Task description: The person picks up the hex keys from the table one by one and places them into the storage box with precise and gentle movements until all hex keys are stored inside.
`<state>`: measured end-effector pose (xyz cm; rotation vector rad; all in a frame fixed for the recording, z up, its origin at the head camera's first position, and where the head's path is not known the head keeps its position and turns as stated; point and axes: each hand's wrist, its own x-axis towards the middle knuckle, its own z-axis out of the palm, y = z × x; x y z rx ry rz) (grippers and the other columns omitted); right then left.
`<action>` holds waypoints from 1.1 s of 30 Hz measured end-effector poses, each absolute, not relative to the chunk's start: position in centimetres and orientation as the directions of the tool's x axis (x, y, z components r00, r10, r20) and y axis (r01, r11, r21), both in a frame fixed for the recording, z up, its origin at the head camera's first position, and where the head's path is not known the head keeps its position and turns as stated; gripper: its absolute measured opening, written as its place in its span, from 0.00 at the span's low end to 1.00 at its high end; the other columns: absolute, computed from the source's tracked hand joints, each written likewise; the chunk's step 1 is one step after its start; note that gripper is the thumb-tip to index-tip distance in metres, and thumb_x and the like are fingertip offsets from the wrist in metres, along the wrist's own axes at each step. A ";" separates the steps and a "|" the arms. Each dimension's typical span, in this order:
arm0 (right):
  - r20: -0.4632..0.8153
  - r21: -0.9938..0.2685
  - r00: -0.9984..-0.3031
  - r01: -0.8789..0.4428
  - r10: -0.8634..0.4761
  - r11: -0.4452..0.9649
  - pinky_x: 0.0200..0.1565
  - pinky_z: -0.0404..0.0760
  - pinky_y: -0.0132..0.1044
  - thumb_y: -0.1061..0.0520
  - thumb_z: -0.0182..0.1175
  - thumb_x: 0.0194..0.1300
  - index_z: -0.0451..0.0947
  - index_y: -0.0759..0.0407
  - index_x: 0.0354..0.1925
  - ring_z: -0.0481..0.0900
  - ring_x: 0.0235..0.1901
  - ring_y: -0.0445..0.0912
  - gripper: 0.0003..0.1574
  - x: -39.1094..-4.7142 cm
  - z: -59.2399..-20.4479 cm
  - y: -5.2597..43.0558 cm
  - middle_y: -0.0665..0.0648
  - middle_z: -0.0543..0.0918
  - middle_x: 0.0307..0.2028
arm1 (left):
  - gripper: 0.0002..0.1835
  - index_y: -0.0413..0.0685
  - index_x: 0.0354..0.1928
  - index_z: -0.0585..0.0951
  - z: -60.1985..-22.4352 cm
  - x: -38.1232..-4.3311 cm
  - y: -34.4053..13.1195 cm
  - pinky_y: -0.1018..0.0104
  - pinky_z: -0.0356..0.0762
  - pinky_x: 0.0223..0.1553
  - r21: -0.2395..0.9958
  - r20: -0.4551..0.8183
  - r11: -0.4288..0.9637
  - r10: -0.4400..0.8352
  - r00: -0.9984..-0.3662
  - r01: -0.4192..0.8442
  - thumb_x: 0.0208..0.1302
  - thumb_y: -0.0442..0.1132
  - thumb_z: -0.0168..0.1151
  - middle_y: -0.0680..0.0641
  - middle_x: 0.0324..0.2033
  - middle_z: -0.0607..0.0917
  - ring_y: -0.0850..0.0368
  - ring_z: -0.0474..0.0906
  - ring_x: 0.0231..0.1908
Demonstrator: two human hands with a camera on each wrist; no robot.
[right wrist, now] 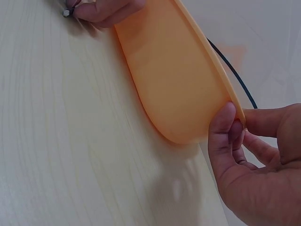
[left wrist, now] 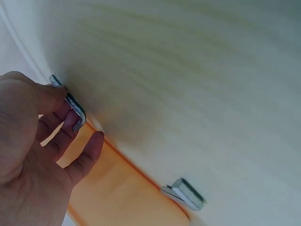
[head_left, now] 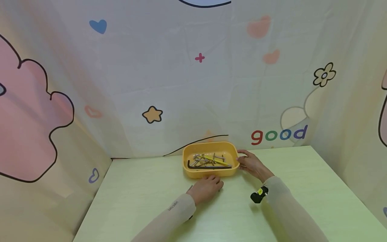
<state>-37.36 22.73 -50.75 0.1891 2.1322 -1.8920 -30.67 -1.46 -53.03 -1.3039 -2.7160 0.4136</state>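
Observation:
A yellow-orange plastic tray [head_left: 198, 174] stands at the back of the table with several silver hex keys [head_left: 198, 162], a long black hex key [head_left: 216, 167] and a slim yellow item [head_left: 216, 160] inside. My right hand [head_left: 255, 166] pinches the tray's right end, thumb at the rim and fingers against the outer wall. Just in front of the tray, my left hand [head_left: 207, 190] holds a short L-shaped hex key [left wrist: 75, 106] between thumb and fingers. The left wrist view also has a blurred grey metal piece [left wrist: 188, 194] close to the tray's edge.
The pale wood-grain table [head_left: 136, 198] spreads around the tray. Behind it hangs a printed cloth [head_left: 181, 84], near the tray's far side. A small black device [head_left: 259, 195] is strapped at the right wrist.

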 end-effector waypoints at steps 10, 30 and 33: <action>-0.291 -0.951 -0.953 0.279 -0.084 0.132 0.39 0.82 0.30 0.62 0.48 0.73 0.55 0.56 0.73 0.77 0.46 0.53 0.33 -37.2 -50.5 22.7 0.66 0.72 0.57 | 0.15 0.61 0.60 0.73 -52.3 -30.0 -1.4 0.64 0.71 0.66 -0.303 -0.111 0.596 0.753 -0.648 0.744 0.76 0.43 0.48 0.57 0.56 0.78 0.61 0.73 0.58; -0.272 -0.956 -0.956 0.256 -0.106 0.142 0.37 0.82 0.29 0.61 0.49 0.74 0.54 0.58 0.74 0.78 0.39 0.45 0.34 -36.9 -50.5 22.6 0.67 0.73 0.56 | 0.13 0.51 0.57 0.74 -52.4 -29.6 -2.0 0.71 0.77 0.57 -0.295 -0.127 0.614 0.735 -0.667 0.732 0.73 0.36 0.51 0.52 0.51 0.79 0.61 0.77 0.51; -0.280 -0.954 -0.955 0.265 -0.099 0.141 0.36 0.81 0.28 0.61 0.49 0.74 0.55 0.57 0.73 0.77 0.37 0.44 0.33 -36.9 -50.5 22.6 0.67 0.73 0.55 | 0.12 0.51 0.55 0.74 -52.5 -29.5 -2.1 0.71 0.78 0.54 -0.288 -0.113 0.618 0.736 -0.667 0.731 0.73 0.35 0.51 0.52 0.49 0.79 0.61 0.77 0.49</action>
